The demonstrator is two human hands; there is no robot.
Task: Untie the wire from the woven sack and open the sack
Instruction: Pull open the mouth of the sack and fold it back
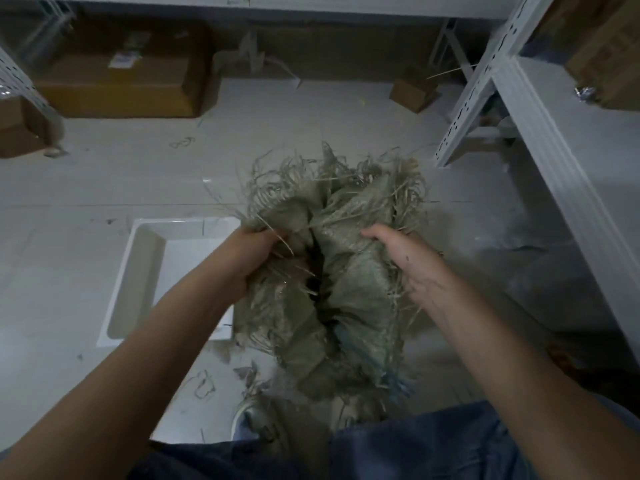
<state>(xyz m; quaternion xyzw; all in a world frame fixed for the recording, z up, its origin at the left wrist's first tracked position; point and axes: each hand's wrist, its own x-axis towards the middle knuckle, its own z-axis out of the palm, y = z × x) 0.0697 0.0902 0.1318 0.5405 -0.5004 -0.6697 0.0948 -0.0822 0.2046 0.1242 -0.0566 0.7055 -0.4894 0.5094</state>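
A grey-green woven sack [349,271] with a badly frayed mouth stands on the floor between my arms. My left hand [252,251] grips the left side of the mouth. On the right side, my right hand [401,258] holds the fabric. A dark narrow gap [317,271] runs down the middle of the mouth between the two hands. Blue strands [388,372] hang along the sack's lower right side. No wire can be made out on the sack.
A white shallow tray [145,271] lies on the tiled floor to the left of the sack. Cardboard boxes [117,88] sit under shelving at the back. A white metal rack [519,109] stands at right. Small scraps [204,386] litter the floor near my shoe.
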